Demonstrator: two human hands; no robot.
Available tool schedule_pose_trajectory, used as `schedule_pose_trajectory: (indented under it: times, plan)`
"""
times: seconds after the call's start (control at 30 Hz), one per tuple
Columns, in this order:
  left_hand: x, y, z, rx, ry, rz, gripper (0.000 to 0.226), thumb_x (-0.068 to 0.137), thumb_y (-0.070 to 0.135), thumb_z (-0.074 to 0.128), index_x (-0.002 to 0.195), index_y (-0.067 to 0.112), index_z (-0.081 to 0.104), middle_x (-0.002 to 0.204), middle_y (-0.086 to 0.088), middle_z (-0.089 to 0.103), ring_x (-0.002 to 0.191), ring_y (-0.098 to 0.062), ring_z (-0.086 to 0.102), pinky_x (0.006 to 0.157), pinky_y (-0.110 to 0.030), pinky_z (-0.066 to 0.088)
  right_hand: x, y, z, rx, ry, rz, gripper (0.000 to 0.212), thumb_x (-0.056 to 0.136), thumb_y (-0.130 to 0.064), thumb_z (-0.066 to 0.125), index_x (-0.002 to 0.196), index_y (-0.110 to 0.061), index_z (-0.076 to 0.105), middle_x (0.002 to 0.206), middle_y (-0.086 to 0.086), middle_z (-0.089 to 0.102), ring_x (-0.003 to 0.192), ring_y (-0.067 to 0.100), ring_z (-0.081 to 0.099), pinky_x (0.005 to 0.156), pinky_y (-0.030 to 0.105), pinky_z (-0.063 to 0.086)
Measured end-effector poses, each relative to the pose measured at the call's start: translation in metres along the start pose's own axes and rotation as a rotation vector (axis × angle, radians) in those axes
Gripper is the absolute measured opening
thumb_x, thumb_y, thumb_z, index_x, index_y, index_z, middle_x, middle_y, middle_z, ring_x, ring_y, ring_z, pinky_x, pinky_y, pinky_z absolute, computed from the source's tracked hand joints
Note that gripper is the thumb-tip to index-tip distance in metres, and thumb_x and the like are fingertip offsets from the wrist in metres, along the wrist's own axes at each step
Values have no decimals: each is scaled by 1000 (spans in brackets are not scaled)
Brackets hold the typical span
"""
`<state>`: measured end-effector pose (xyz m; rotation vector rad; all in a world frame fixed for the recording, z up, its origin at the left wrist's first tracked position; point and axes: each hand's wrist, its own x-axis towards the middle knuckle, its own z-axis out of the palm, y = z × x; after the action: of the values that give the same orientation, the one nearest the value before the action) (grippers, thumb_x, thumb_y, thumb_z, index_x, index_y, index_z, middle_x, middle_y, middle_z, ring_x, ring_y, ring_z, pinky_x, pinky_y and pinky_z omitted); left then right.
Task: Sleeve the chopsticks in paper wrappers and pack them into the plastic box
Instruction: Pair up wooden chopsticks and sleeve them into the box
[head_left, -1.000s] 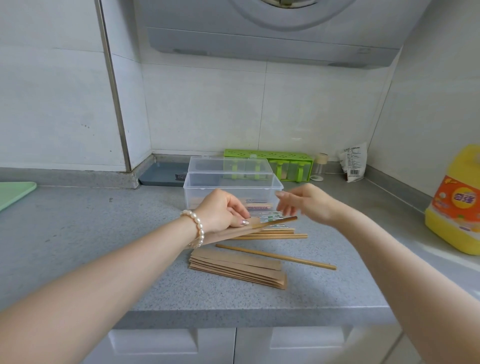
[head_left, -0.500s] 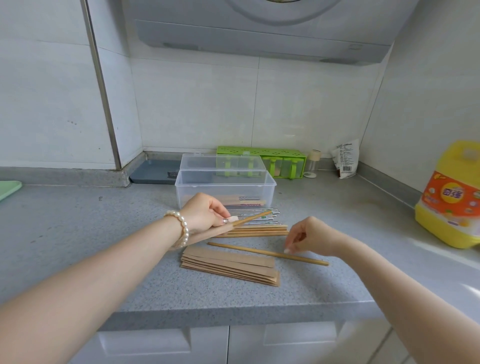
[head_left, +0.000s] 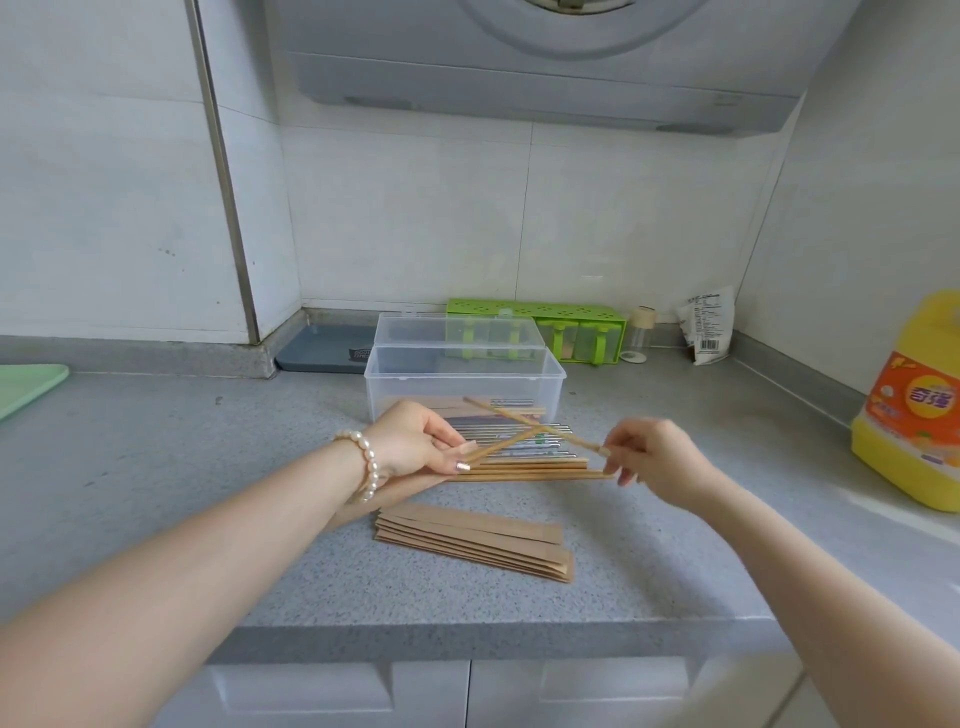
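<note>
Chopsticks (head_left: 511, 447) pinched by both hands; plastic box (head_left: 462, 382) holds sleeved pairs.

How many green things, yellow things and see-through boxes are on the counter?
Green: 2, the spice rack and the board
Yellow: 1, the bottle
See-through boxes: 1, the plastic box
Total: 4

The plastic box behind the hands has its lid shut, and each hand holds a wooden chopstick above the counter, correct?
Not quite. The head view shows the plastic box open, its lid tipped up behind it. The rest stands: the left hand and the right hand each hold a wooden chopstick above the counter.
</note>
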<state>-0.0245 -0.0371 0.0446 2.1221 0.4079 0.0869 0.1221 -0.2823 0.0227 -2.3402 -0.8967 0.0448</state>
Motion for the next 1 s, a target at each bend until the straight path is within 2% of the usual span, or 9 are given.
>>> schedule_pose_trajectory:
  times: [0.13,0.23,0.37,0.5,0.6,0.67,0.77,0.87,1.0]
  plan:
    - [-3,1,-3,123,35,23,27,65,1,80,79,21,68,72,4,71,75,-10,67,78,-26,53,1,-10,-34,140,35,-43,12,90,-5,58,82,-13,61,65,0,67,43,4,51,44,13,38]
    - [-4,2,-6,147,49,27,29,64,1,81,80,19,66,70,5,69,73,-9,66,76,-26,53,-1,-20,-50,154,-94,-52,7,86,-8,64,81,-11,68,62,-1,69,46,6,50,50,18,40]
    - [-7,2,-8,171,29,23,26,64,2,81,81,17,66,75,3,70,78,-11,67,76,-26,54,-4,-28,-54,51,-210,-37,7,81,-9,69,79,-14,73,62,-1,70,46,8,52,54,12,44]
    - [-9,4,-8,174,0,21,24,65,2,80,80,16,66,71,5,69,73,-5,66,66,-19,51,-3,-26,-53,-12,-185,-12,12,81,-10,70,75,-20,73,64,1,71,46,8,52,58,20,46]
    - [-10,4,-7,181,-1,20,22,66,2,79,77,15,66,71,4,69,75,-7,65,70,-21,52,-3,-27,-52,-35,-168,-10,16,82,-9,69,75,-22,73,62,-1,70,44,5,51,58,25,45]
    - [-11,4,-7,182,0,17,21,66,1,79,75,15,66,70,3,68,73,-7,65,67,-20,52,-4,-29,-53,-54,-163,-12,15,82,-8,68,77,-21,74,62,-2,70,43,4,50,57,27,44]
    - [-11,5,-5,169,-10,7,22,66,-1,79,73,14,65,67,3,67,67,-5,64,58,-15,49,-4,-33,-52,-84,-146,-29,13,82,-10,68,78,-21,74,62,-3,70,42,1,49,52,21,43]
    - [-11,6,-3,196,-8,17,22,65,2,80,74,15,65,70,3,67,74,-8,65,67,-20,52,-5,-37,-51,-103,-136,-57,11,82,-12,69,78,-21,74,59,-6,68,42,-1,48,45,11,38]
    - [-11,8,-1,204,-20,35,21,65,5,81,74,17,66,74,2,69,80,-12,67,79,-28,55,-5,-40,-49,-106,-134,-73,17,82,-12,68,74,-26,72,60,-7,69,44,-1,50,50,18,42]
